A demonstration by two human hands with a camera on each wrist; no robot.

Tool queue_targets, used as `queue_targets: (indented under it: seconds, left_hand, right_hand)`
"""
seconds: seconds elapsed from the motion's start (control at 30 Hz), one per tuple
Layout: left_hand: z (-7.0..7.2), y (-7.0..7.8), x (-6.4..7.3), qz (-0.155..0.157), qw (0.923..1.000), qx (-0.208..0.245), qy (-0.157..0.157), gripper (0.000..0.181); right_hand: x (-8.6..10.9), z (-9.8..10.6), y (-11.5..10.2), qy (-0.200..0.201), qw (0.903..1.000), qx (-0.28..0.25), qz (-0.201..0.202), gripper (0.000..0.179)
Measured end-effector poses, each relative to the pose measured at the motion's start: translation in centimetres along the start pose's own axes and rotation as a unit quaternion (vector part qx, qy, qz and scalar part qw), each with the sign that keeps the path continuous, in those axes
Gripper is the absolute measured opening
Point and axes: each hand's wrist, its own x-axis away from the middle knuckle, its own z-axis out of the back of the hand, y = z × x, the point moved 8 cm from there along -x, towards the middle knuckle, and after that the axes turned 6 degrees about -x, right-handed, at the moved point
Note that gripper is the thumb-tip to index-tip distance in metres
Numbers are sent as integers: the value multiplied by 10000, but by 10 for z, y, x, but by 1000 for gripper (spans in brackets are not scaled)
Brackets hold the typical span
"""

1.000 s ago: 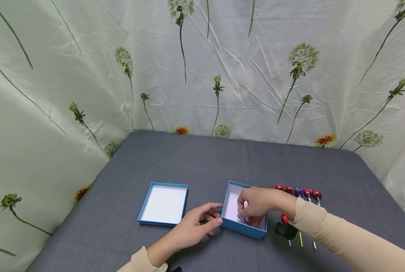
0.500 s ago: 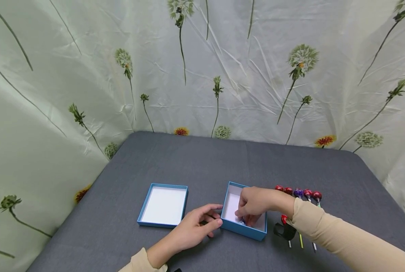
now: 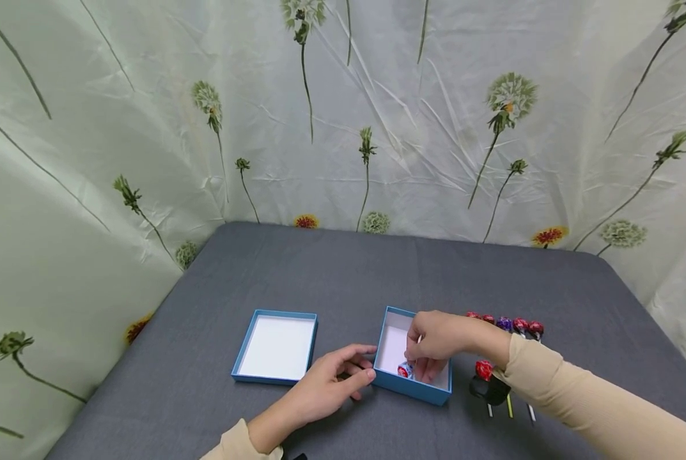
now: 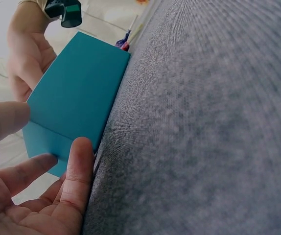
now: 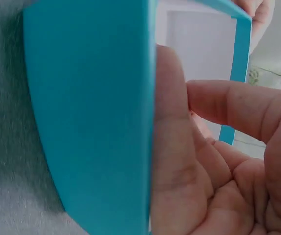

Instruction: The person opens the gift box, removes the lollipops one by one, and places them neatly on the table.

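A blue open box (image 3: 413, 386) with a white inside stands on the table. At its front inside wall lies a lollipop (image 3: 405, 370) with a blue, white and red wrapper; its stick is hidden. My right hand (image 3: 435, 338) reaches into the box, fingertips right beside that candy. In the right wrist view the thumb (image 5: 223, 100) meets another finger, and I cannot tell whether the stick is between them. My left hand (image 3: 334, 378) is at the box's left side with relaxed fingers, its fingertips (image 4: 81, 147) against the blue wall in the left wrist view.
A shallow blue lid (image 3: 276, 345) with a white inside lies left of the box. Right of the box several lollipops (image 3: 520, 324) lie in a row, partly under my right forearm. Another red-wrapped lollipop (image 3: 483, 369) lies nearer. A floral curtain (image 3: 343, 115) hangs behind the grey table (image 3: 331, 275).
My right hand has shifted slightly right and up inside the box, and the lollipop's wrapped head now shows to the left of its fingers. The left hand has stayed at the box.
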Motion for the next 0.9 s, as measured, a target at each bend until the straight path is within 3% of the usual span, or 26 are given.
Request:
queue_targets:
  seconds: [0.27, 0.57, 0.63, 0.77, 0.9]
  left_hand:
    - [0, -1, 1, 50, 10000, 47, 18, 42]
    - [-1, -3, 0, 46, 9999, 109, -38, 42]
    - [-1, -4, -1, 70, 9999, 99, -54, 42]
    - [0, -4, -2, 114, 9999, 34, -53, 43]
    - [1, -3, -2, 94, 10000, -7, -31, 43]
  right_hand:
    - [-6, -13, 2, -279, 9975, -633, 142, 17]
    - [-7, -2, -9, -437, 9858, -1258, 1021, 22]
    - [-4, 6, -11, -313, 9878, -996, 1156, 20]
    - [3, 22, -15, 312, 9924, 150, 1177, 10]
    - [5, 26, -13, 809, 9845, 1199, 988, 7]
